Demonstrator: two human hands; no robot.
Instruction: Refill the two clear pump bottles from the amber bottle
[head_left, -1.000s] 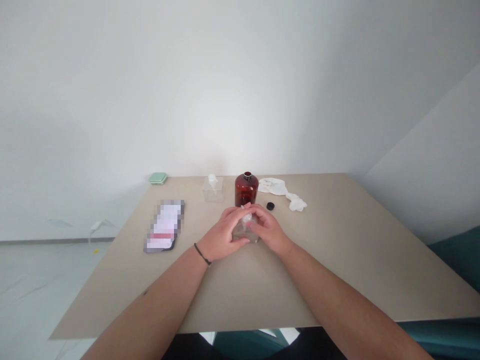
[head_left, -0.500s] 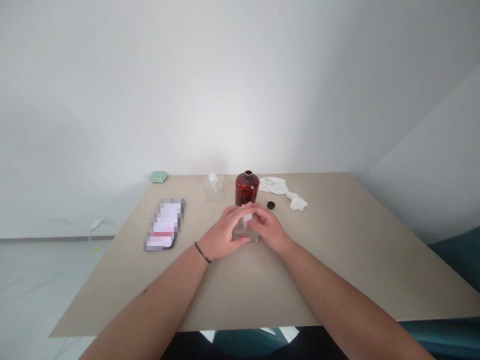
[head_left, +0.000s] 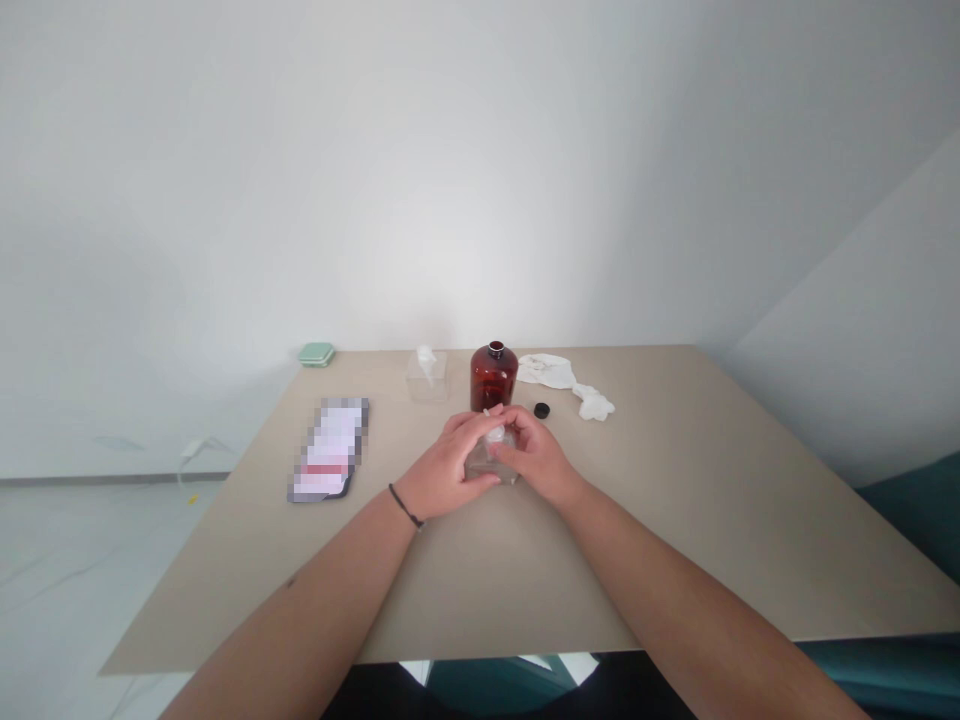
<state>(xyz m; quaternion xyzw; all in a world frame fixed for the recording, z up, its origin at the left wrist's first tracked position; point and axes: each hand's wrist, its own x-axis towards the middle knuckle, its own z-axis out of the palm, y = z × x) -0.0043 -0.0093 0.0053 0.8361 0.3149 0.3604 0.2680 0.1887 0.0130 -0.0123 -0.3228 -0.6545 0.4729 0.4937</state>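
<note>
A clear, square-sided bottle with a white pump top (head_left: 491, 462) stands on the table in front of me. My left hand (head_left: 448, 468) is wrapped round its body from the left, thumb along the near side. Over the top, my right hand (head_left: 541, 458) has its thumb and fingers closed round the white pump head. My fingers hide much of that head. Just behind my hands is a brown, see-through bottle (head_left: 493, 378) with its neck uncapped. A small black cap (head_left: 541, 410) lies to the right of it.
At the back stands another clear square bottle with a white pump (head_left: 427, 382). Crumpled white tissues (head_left: 594, 403) lie right of the brown bottle. On the left are a phone (head_left: 330, 450) with a blurred screen and a small green case (head_left: 316, 354). A wall rises behind the table (head_left: 675, 480).
My right thumb and fingers have shifted slightly on the pump head. The left hand and the bottles have stayed in place.
</note>
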